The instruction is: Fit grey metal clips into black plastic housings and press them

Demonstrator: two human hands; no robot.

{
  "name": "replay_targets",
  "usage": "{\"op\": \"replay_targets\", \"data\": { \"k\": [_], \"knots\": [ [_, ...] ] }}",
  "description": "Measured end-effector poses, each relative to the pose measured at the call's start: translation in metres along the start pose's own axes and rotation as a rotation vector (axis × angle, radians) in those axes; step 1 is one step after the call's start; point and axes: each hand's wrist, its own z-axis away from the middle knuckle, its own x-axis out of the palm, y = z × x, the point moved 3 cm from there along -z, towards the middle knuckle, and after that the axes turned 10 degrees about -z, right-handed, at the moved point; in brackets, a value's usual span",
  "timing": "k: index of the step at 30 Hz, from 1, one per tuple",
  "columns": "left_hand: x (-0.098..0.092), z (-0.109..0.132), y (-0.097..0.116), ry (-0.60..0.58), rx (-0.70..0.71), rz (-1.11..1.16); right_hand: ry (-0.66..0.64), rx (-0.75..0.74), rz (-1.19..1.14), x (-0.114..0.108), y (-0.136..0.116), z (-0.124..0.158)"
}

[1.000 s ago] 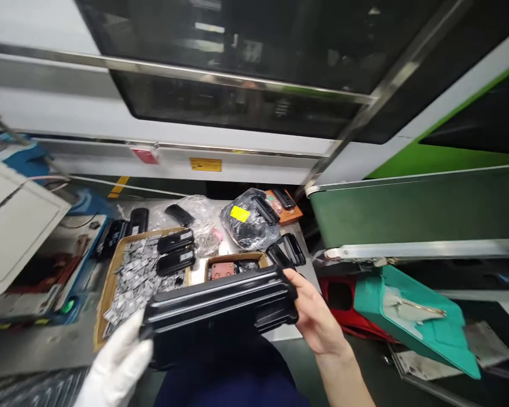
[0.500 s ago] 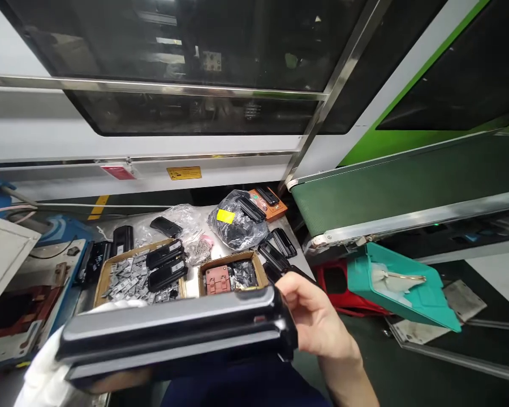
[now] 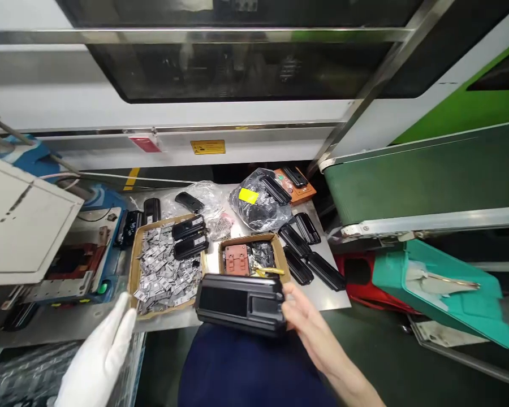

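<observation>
My right hand (image 3: 303,316), bare, grips the right end of a long black plastic housing (image 3: 224,302) with a recessed face turned up toward me. This housing hangs over the table's front edge, above my lap. My left hand (image 3: 99,356), in a white glove, is off the housing and to its left, fingers stretched out, holding nothing. Beyond it stands a cardboard box of small grey parts (image 3: 165,271), with two black housings (image 3: 189,236) lying on top. Behind the held housing, a smaller cardboard box (image 3: 283,257) contains a reddish-brown block (image 3: 236,260) and dark small parts.
Several black housings (image 3: 297,243) lie at the table's right. A plastic bag with a yellow label (image 3: 258,206) sits at the back. On the left is a blue press-like machine (image 3: 106,220); on the right, a green conveyor (image 3: 424,181) above a teal bin (image 3: 449,288).
My left hand has let go of the housing and moved away to the left. The housing, held by my right hand, is now lower and farther from the camera. The view has tilted down.
</observation>
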Motion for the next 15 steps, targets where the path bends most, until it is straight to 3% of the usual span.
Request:
{"op": "replay_targets", "data": {
  "k": [1,3,5,6,9,15],
  "knots": [
    [0.009,0.0,0.005,0.1,0.066,-0.058,-0.033,-0.002,0.058,0.001,0.005,-0.001],
    [0.029,0.007,0.034,0.317,0.415,-0.194,-0.089,0.018,0.158,0.006,0.014,-0.004],
    [0.053,0.017,0.07,0.348,0.782,-0.267,-0.123,0.053,0.215,0.013,0.018,-0.006],
    [0.062,0.02,0.085,0.322,0.883,-0.292,-0.142,0.067,0.235,0.017,0.019,-0.006],
    [0.071,0.016,0.114,0.309,0.977,-0.309,-0.204,0.068,0.264,0.026,0.016,-0.007],
    [0.043,-0.008,0.127,0.386,1.068,-0.301,-0.27,0.041,0.221,0.034,0.003,-0.009]
  ]
}}
